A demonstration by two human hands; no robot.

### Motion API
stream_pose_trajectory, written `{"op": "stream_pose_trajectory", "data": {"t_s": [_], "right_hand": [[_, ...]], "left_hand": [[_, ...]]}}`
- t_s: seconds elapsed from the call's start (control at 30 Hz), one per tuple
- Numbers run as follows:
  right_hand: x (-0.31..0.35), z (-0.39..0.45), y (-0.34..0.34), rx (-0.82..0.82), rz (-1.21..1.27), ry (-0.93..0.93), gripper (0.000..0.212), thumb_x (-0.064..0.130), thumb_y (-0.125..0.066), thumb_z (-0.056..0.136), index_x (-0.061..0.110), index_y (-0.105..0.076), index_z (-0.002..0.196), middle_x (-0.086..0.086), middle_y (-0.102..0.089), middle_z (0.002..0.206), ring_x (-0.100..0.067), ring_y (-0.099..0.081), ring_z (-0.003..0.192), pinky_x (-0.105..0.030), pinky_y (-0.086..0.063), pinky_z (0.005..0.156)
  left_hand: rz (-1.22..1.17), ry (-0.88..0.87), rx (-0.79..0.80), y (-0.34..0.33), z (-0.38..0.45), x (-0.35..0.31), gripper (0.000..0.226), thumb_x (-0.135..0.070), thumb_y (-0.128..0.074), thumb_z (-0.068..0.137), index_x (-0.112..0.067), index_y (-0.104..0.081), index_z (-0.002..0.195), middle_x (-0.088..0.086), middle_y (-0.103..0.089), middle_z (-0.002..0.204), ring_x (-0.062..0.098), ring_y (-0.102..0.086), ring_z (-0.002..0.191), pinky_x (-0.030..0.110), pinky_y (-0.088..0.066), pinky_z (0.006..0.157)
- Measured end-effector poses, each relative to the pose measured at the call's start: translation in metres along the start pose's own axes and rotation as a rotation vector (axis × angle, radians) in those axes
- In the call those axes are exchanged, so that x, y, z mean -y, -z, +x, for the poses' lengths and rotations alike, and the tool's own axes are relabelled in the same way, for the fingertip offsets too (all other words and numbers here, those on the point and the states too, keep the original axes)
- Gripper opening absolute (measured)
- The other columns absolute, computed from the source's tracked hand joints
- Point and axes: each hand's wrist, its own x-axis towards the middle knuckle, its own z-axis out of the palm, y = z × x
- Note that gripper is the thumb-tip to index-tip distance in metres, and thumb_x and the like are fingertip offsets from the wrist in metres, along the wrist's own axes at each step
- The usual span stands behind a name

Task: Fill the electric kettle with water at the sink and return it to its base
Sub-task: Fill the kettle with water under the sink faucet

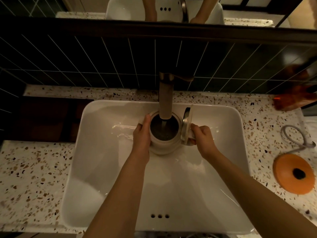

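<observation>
Both hands [173,136] cradling kettle [164,134]

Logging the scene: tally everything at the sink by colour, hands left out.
White: 2, the kettle and the sink
Orange: 1, the kettle base
Metal: 1, the faucet
Amber: 1, the blurred bottle
Grey: 1, the cord
Total: 6

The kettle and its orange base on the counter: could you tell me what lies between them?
In the head view: the right hand, the sink rim and a grey cord between kettle and base.
</observation>
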Motion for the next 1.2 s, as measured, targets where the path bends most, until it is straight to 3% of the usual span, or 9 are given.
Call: {"op": "stream_pose_trajectory", "data": {"t_s": [0.1, 0.27, 0.4, 0.6, 0.77, 0.9, 1.0, 1.13, 1.2], "right_hand": [[-0.0024, 0.0008, 0.0003, -0.017, -0.010, 0.004, 0.051, 0.007, -0.040, 0.100, 0.008, -0.044, 0.049, 0.005, -0.045, 0.029, 0.000, -0.047, 0.030, -0.010, -0.046, 0.044], [-0.0010, -0.0001, -0.0008, -0.005, -0.011, -0.002, 0.039, 0.006, -0.040, 0.099, -0.004, -0.055, 0.064, 0.005, -0.049, 0.031, -0.001, -0.049, 0.032, -0.010, -0.046, 0.044], [0.0012, -0.0014, -0.0016, -0.005, -0.024, 0.015, 0.045, 0.003, -0.038, 0.099, 0.003, -0.049, 0.055, 0.006, -0.045, 0.028, 0.000, -0.047, 0.030, -0.007, -0.043, 0.042], [-0.0056, 0.0028, 0.0011, 0.018, -0.040, -0.019, 0.048, 0.007, -0.039, 0.099, -0.027, -0.054, 0.069, 0.000, -0.053, 0.040, -0.005, -0.058, 0.038, -0.014, -0.051, 0.047], [-0.0068, 0.0029, 0.0021, 0.036, -0.053, -0.028, 0.048, 0.007, -0.038, 0.099, -0.031, -0.052, 0.073, 0.002, -0.054, 0.035, -0.006, -0.058, 0.039, -0.013, -0.051, 0.047], [-0.0062, 0.0032, 0.0019, 0.012, -0.036, -0.042, 0.051, 0.011, -0.041, 0.099, -0.034, -0.049, 0.076, -0.026, -0.056, 0.062, -0.034, -0.059, 0.061, -0.016, -0.053, 0.049], [-0.0060, 0.0027, 0.0023, 0.015, -0.061, -0.042, 0.050, 0.010, -0.040, 0.099, -0.033, -0.052, 0.078, -0.024, -0.057, 0.062, -0.027, -0.062, 0.055, -0.015, -0.053, 0.049], [-0.0075, 0.0042, 0.0029, 0.004, -0.081, -0.042, 0.052, 0.011, -0.040, 0.099, -0.034, -0.050, 0.075, -0.029, -0.056, 0.067, -0.036, -0.058, 0.063, -0.015, -0.053, 0.050], [-0.0086, 0.0050, 0.0032, -0.009, -0.086, -0.055, 0.053, 0.012, -0.041, 0.099, -0.033, -0.048, 0.073, -0.025, -0.055, 0.061, -0.031, -0.060, 0.057, -0.015, -0.053, 0.049]], "left_hand": [[0.020, 0.003, -0.005, 0.0002, 0.0010, 0.0005, 0.052, -0.054, -0.056, 0.090, -0.020, -0.062, 0.130, 0.001, -0.071, 0.119, 0.017, -0.064, 0.111, 0.036, -0.048, 0.100], [0.021, 0.008, -0.011, -0.0003, 0.0018, 0.0002, 0.052, -0.054, -0.057, 0.090, -0.020, -0.062, 0.130, 0.001, -0.071, 0.120, 0.017, -0.064, 0.112, 0.035, -0.048, 0.100], [0.025, 0.002, -0.002, 0.0008, 0.0020, 0.0008, 0.057, -0.057, -0.059, 0.086, -0.022, -0.062, 0.131, 0.000, -0.070, 0.122, 0.017, -0.063, 0.115, 0.039, -0.046, 0.104], [0.011, 0.005, -0.008, 0.0001, 0.0029, 0.0010, 0.053, -0.053, -0.057, 0.090, -0.020, -0.062, 0.131, 0.001, -0.070, 0.122, 0.018, -0.063, 0.114, 0.038, -0.047, 0.103], [0.008, 0.009, -0.011, -0.0007, 0.0011, 0.0001, 0.052, -0.052, -0.056, 0.092, -0.020, -0.061, 0.132, 0.001, -0.069, 0.123, 0.018, -0.061, 0.115, 0.037, -0.046, 0.103], [0.006, 0.013, -0.022, -0.0011, 0.0011, -0.0010, 0.050, -0.052, -0.057, 0.091, -0.020, -0.062, 0.129, 0.001, -0.070, 0.120, 0.017, -0.063, 0.113, 0.033, -0.049, 0.095], [0.006, 0.011, -0.021, -0.0008, 0.0018, 0.0001, 0.053, -0.054, -0.058, 0.089, -0.020, -0.063, 0.129, 0.001, -0.071, 0.120, 0.018, -0.063, 0.113, 0.035, -0.049, 0.098], [0.018, 0.019, -0.018, -0.0003, 0.0014, 0.0003, 0.064, -0.062, -0.061, 0.078, -0.022, -0.063, 0.128, 0.000, -0.072, 0.120, 0.019, -0.064, 0.113, 0.041, -0.047, 0.103], [0.018, 0.017, -0.018, 0.0001, 0.0016, 0.0005, 0.058, -0.059, -0.060, 0.083, -0.022, -0.064, 0.128, 0.001, -0.071, 0.120, 0.019, -0.064, 0.113, 0.042, -0.047, 0.104]]}}
